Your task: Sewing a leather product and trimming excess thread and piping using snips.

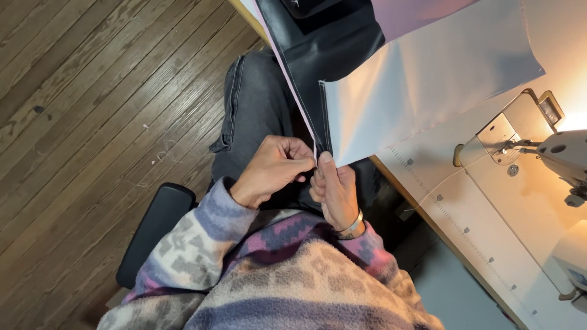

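My left hand [272, 170] and my right hand [335, 189] meet over my lap, both pinching the near corner of a fabric piece. The fabric has a pale lilac-white panel [422, 79] joined along a seam to a black leather-like panel [333, 43]. It stretches from my fingers up and away over the white sewing table [483, 220]. A thin pale edge strip runs down to my left fingertips. My right wrist wears a silver bracelet [353, 223]. Both sleeves are patterned fleece.
A sewing machine head [559, 159] with a lit lamp stands at the right on the table, by its metal needle plate [498, 137]. A ruler scale runs along the table's front edge. A black chair armrest [153, 229] is at my left, above brown wooden floorboards [92, 110].
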